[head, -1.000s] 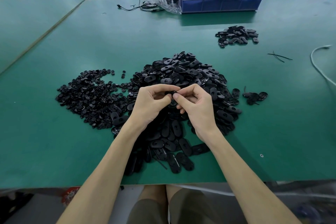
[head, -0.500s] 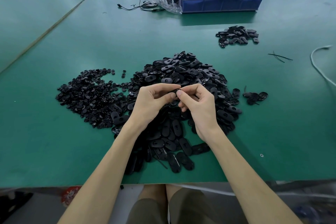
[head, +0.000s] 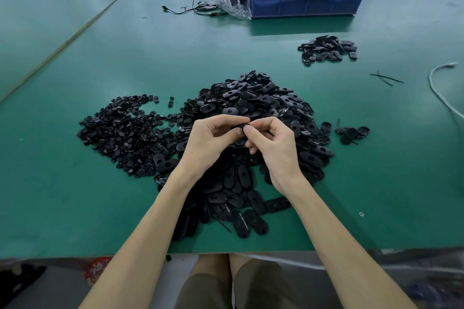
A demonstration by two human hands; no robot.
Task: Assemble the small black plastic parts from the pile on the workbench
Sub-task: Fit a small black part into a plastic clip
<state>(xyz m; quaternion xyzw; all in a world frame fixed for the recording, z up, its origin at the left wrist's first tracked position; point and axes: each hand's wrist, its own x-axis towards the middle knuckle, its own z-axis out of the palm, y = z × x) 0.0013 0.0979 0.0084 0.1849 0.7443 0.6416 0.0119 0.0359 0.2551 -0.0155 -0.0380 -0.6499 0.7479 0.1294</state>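
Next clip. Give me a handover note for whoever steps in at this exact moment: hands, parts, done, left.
Left hand: fingers curled round a small black part, held above the main pile of oval pieces.
Right hand: pinches the same part from the other side.
Parts: smaller round pieces are spread left of the main pile.
Done: possibly the small heap at far right; cannot tell if it is assembled.
Left: nearly everything; both piles are large.

The small black part [head: 241, 125] has been raised into the left hand [head: 211, 144] fingertips, with the right hand [head: 275, 150] thumb pressed against it.
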